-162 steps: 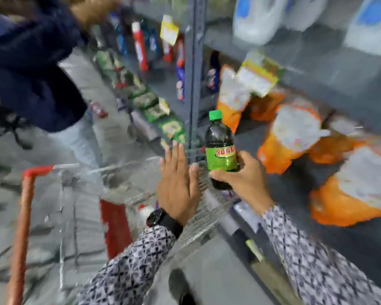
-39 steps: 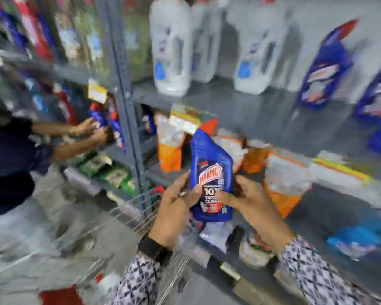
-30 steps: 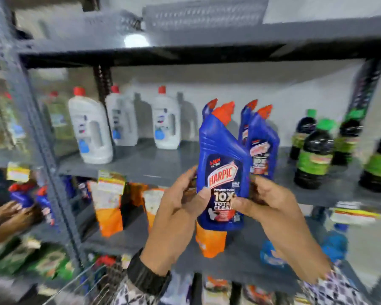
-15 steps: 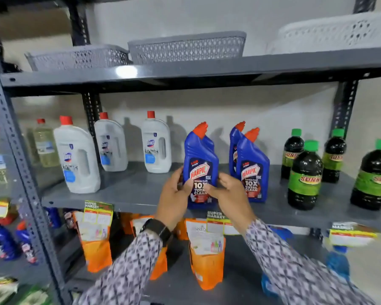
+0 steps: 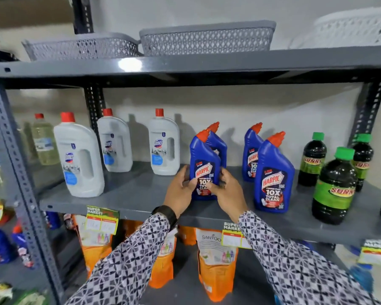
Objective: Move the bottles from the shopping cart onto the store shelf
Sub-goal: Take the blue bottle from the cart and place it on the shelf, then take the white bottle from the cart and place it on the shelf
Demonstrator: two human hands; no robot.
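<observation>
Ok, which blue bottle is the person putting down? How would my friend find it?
Look at the middle shelf of the grey rack, between the white jugs and the dark green-capped bottles. Four blue bottles with orange caps stand there. It is the front left blue bottle, the only one with the left hand and right hand wrapped around it.

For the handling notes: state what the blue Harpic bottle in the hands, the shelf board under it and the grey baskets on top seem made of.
Blue Harpic bottle: opaque moulded plastic with a slight sheen, orange plastic cap, printed label.
Shelf board: looks like grey painted metal; smooth, with a light glare on the board above and perforated uprights.
Grey baskets: probably matte moulded plastic, given the lattice-cut walls.
</observation>
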